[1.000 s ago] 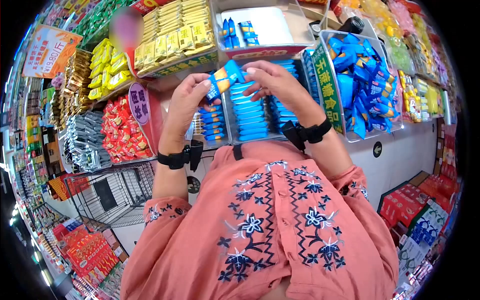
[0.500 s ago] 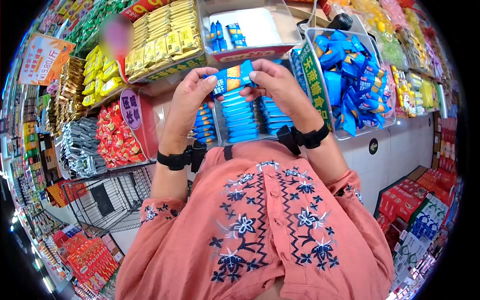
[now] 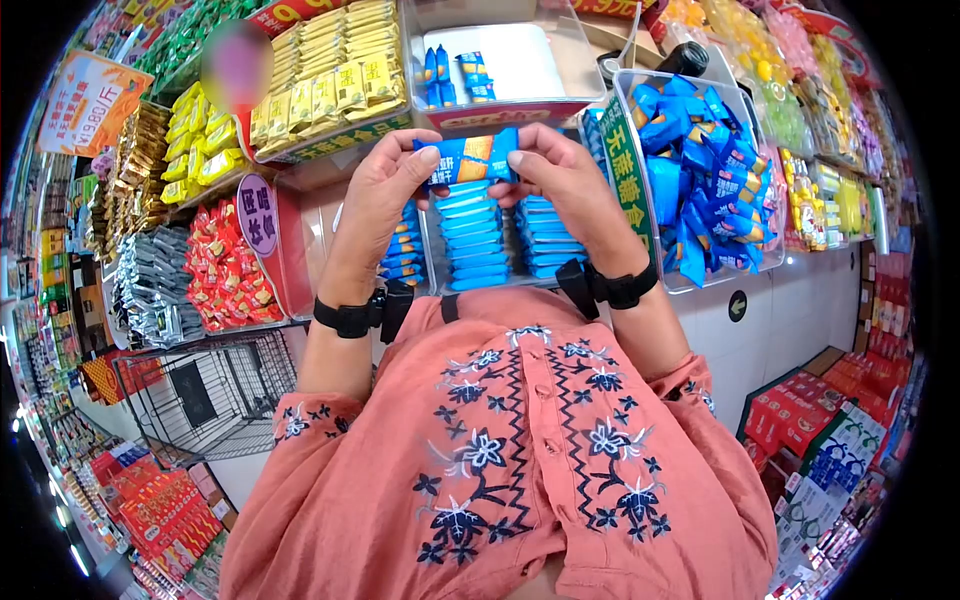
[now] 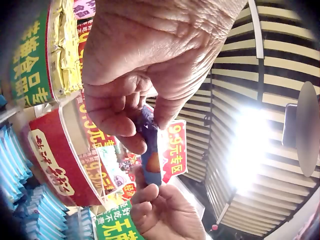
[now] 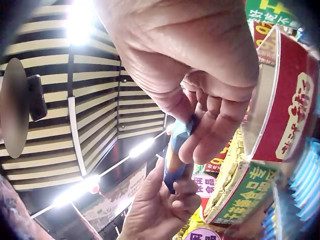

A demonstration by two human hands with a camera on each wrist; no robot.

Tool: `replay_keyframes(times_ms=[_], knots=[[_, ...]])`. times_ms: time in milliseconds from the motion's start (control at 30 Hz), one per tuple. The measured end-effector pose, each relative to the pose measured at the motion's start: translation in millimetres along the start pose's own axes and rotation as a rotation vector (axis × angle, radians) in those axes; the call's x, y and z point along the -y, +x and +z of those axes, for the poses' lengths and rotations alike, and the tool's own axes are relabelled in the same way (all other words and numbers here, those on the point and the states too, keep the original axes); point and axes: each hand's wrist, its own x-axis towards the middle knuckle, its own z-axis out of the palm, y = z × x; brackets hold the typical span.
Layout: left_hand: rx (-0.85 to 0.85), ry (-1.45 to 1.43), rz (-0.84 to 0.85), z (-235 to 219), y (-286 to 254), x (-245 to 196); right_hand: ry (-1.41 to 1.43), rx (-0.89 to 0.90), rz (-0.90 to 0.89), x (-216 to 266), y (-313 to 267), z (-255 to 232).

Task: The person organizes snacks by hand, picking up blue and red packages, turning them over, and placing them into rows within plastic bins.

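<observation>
- The left hand (image 3: 378, 195) pinches one end of a blue packet (image 3: 468, 162) with its thumb and fingers.
- The right hand (image 3: 570, 180) pinches the other end.
- The blue packet is flat between the two hands, over rows of light blue packs (image 3: 474, 240).
- A clear box (image 3: 632, 165) with a big heap of blue packs (image 3: 700, 175) is near the right hand.
- Red packs (image 3: 232, 270) and a cart (image 3: 215, 400) are off to the left.
</observation>
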Motion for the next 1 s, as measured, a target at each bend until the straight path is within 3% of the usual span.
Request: replay_keyframes(times_ms=[1000], knots=[[-0.024,-0.027,-0.010,2.4,-2.1,-0.2,-0.032,-0.009,-0.030,-5.7,-1.2,-0.4]])
